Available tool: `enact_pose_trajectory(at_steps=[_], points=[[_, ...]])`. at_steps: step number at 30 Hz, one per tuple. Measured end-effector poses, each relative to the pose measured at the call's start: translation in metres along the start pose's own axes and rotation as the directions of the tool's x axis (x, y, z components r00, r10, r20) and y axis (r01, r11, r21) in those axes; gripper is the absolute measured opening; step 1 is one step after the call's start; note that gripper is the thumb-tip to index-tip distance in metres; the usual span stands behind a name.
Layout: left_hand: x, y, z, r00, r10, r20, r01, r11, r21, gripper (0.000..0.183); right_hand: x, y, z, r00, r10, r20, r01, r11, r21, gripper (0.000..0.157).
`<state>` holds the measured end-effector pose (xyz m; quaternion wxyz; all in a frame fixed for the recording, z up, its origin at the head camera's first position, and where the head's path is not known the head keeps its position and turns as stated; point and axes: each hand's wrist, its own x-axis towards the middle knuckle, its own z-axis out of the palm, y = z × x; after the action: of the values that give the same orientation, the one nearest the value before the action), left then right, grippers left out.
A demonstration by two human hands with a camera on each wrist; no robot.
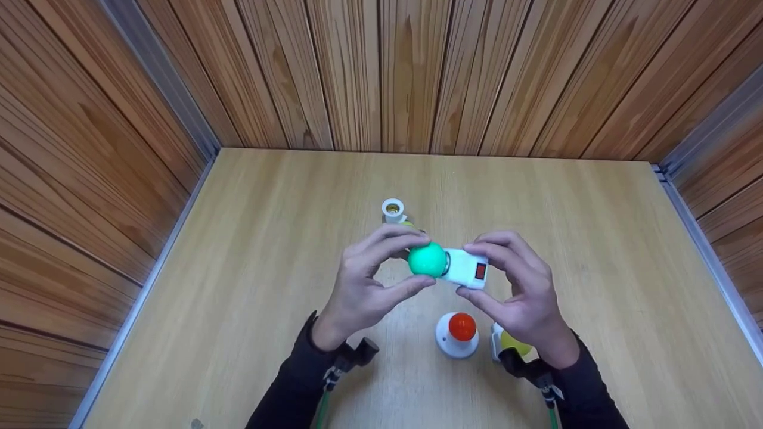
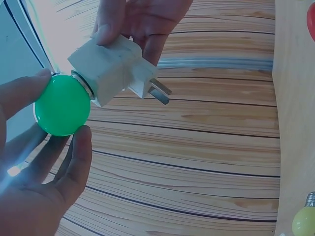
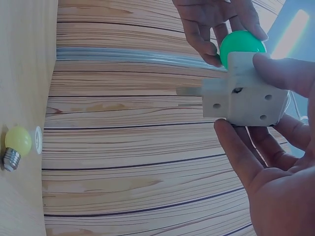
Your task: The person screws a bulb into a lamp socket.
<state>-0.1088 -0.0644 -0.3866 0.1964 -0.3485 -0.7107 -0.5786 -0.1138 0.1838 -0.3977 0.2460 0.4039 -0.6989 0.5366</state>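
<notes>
My left hand (image 1: 369, 277) pinches a round green light bulb (image 1: 427, 260) between thumb and fingers. In my right hand (image 1: 524, 292) is a white plug-in lamp socket (image 1: 465, 268) with a red rocker switch, held by its sides. The bulb's base sits at the socket's mouth, a little of the metal collar showing between them. Both are held up above the table. Two flat metal prongs (image 2: 160, 92) stick out of the socket's back in the left wrist view. From the right wrist view, small screw holes show on the socket's rear face.
Nearer me on the table (image 1: 268, 238) stands a round white lamp holder (image 1: 456, 345) with a red bulb (image 1: 462, 326). Beside it, a yellow bulb (image 1: 514, 342) is partly hidden by my right wrist. Farther back are an upright white socket (image 1: 393, 210) and another yellow bulb (image 3: 18, 141).
</notes>
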Motion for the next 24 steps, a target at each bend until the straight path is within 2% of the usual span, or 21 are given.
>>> enact_pose_trajectory(at_steps=[11,18,24], points=[[0.0029,-0.0005,-0.0039,0.990,0.141,0.027,-0.142,0.990,0.001,0.045,-0.0012,-0.0020,-0.0012,0.999,0.022,0.040,-0.024,0.997,0.072,0.050],[0.0027,-0.0008,-0.0062,0.987,0.156,0.047,-0.156,0.988,0.012,0.044,-0.0008,-0.0034,-0.0023,0.995,0.056,0.078,-0.065,0.992,0.110,0.052],[0.0037,-0.0017,-0.0070,0.984,0.166,0.059,-0.168,0.985,0.029,0.043,0.0001,-0.0080,-0.0029,0.977,0.160,0.138,-0.179,0.973,0.146,0.059]])
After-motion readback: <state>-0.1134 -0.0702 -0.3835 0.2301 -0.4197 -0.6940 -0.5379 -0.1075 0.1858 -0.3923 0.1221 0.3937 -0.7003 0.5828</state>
